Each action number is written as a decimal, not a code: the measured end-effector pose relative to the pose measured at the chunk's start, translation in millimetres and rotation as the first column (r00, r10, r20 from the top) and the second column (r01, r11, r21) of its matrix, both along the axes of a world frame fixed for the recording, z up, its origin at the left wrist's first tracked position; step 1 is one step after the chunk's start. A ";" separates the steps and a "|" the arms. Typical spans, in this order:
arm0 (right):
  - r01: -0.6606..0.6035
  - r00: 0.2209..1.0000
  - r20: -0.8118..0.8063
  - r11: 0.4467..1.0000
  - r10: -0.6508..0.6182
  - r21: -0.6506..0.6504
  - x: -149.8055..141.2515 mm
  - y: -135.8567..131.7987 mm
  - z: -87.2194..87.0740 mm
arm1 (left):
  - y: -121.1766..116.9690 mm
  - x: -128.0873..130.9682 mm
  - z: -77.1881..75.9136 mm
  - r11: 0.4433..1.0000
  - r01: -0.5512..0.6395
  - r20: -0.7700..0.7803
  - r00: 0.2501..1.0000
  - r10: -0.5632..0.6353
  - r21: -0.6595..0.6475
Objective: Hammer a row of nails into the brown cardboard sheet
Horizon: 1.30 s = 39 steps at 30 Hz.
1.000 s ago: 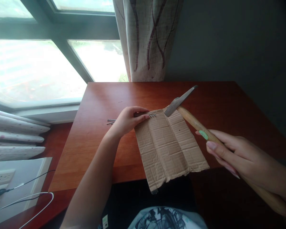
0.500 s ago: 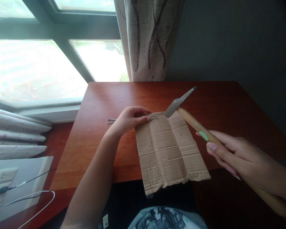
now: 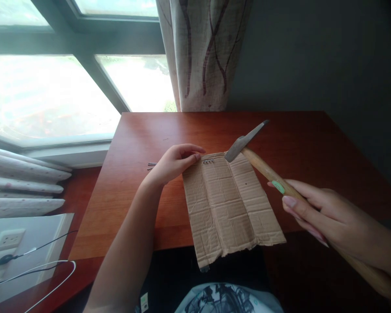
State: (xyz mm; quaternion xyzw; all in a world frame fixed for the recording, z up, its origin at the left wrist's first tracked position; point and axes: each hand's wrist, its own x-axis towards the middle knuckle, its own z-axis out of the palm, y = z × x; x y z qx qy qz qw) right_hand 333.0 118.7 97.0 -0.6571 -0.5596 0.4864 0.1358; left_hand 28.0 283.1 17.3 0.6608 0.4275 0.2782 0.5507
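My right hand (image 3: 326, 213) is wrapped round the wooden handle of a hammer (image 3: 263, 165) with a green label. Its grey metal head hangs over the far edge of a creased sheet of brown cardboard (image 3: 228, 208). At the sheet's far left corner, my left hand (image 3: 179, 161) pinches the edge between thumb and fingers. A short row of several small nails (image 3: 208, 161) shows on the cardboard, just right of my left thumb. More loose nails (image 3: 151, 164) lie on the table left of that hand, partly hidden by it.
The reddish wooden table (image 3: 289, 134) runs back to a patterned curtain (image 3: 205, 56) and a dark wall. A window (image 3: 84, 39) stands at the left. Below it are a wall socket (image 3: 8, 241) and cables (image 3: 71, 265). The cardboard overhangs the table's near edge.
My left hand has shifted slightly left, and the cardboard has slid a little left with it. More of the nail row shows beside my thumb. The hammer has barely moved.
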 end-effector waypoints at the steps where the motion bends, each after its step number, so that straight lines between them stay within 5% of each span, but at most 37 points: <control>1: 0.002 1.000 -0.004 1.000 -0.002 -0.002 0.4 -0.6 0.1 | 0.2 -0.1 0.9 1.000 -0.007 0.008 1.000 0.007 0.003; 6: 0.038 0.999 -0.031 0.999 -0.037 0.029 7.5 -7.5 -3.2 | 8.1 -11.5 0.3 0.975 -0.170 0.016 0.985 0.169 0.142; 10: 0.091 0.991 -0.100 0.995 -0.087 0.035 17.3 -10.7 -8.9 | 11.7 -43.5 -8.9 0.874 -0.287 -0.187 0.905 0.381 0.394; 13: 0.114 0.985 -0.137 0.993 -0.108 0.037 21.5 -9.1 -11.1 | 2.7 -75.4 -15.7 0.822 -0.196 -0.425 0.779 0.462 0.535; 18: 0.220 0.955 -0.211 0.975 -0.211 0.020 18.5 -5.4 -10.1 | -21.8 -107.4 -22.7 0.816 0.076 -0.658 0.636 0.403 0.573; 25: 0.311 0.921 -0.245 0.950 -0.304 -0.012 17.4 -8.3 -12.0 | -27.5 -96.4 -21.2 0.784 0.401 -0.866 0.375 0.332 0.474; 30: 0.298 0.928 -0.236 0.955 -0.289 0.003 24.0 -14.6 -15.8 | -21.9 -90.0 -15.2 0.769 0.508 -0.919 0.272 0.285 0.388; 34: 0.241 0.935 -0.268 0.971 -0.232 -0.002 29.5 -18.3 -22.0 | -22.1 -92.1 -19.3 0.718 0.566 -0.914 0.273 0.300 0.405; 39: 0.230 0.934 -0.279 0.973 -0.222 -0.003 31.2 -20.2 -24.4 | -33.2 -99.8 -22.8 0.709 0.503 -0.857 0.421 0.298 0.493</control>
